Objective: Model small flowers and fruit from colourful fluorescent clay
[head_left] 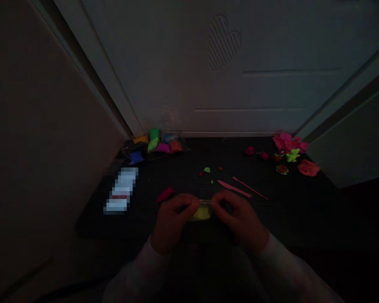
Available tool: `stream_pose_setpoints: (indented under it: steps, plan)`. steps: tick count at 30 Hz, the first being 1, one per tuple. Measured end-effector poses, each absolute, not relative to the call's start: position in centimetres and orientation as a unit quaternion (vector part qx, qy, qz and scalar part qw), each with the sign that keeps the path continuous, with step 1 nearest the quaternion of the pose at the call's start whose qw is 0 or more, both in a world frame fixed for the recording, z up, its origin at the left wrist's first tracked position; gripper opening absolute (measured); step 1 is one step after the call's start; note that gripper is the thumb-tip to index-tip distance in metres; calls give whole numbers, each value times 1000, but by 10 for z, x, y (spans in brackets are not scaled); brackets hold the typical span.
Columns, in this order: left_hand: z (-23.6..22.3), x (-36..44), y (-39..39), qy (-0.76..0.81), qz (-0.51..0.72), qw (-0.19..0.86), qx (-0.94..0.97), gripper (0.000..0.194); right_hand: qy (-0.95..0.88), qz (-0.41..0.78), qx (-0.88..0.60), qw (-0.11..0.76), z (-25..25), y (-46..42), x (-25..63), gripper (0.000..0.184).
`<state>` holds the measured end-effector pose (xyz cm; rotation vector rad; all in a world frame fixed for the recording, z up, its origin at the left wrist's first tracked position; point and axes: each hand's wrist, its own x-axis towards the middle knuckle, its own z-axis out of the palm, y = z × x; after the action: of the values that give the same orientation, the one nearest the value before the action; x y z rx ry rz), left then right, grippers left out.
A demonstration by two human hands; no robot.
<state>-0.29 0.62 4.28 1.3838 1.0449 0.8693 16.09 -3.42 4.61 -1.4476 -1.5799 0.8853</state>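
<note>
A small clear bag of yellow modelling clay (202,213) is held over the near edge of the dark table (183,176). My left hand (173,216) pinches the bag's top edge on one side, and my right hand (238,216) pinches it on the other. Just beyond my left hand lies a dark pink clay piece (165,195). Beyond my right hand are a pink plastic knife (234,189) and a thin pink modelling stick (250,188). Tiny bits, among them a green one (206,170) and a red one (220,168), lie past the bag.
Several bagged clay packs (158,145) in different colours sit at the back left. Left of my hands is a bright pixelated patch (121,191). Pink flower shapes (289,143), a yellow-green bear figure (292,155) and a coral piece (308,168) stand back right. A white panelled door (221,92) rises behind the table.
</note>
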Motion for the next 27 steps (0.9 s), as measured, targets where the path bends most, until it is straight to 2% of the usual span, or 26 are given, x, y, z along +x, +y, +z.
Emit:
stream_pose_setpoints:
  steps: [6,10,18,27]
  plan:
    - [41,-3,3,399,397,526,637,8,-643,362,-533,413,47,-32,157,8]
    - [42,-6,4,393,378,534,646,6,-654,372,-507,421,49,-33,156,11]
    - [47,-14,9,399,359,543,646,3,-681,351,-499,404,50,-37,158,8]
    - [43,-9,1,409,342,489,690,4,-674,353,-523,384,50,-33,152,6]
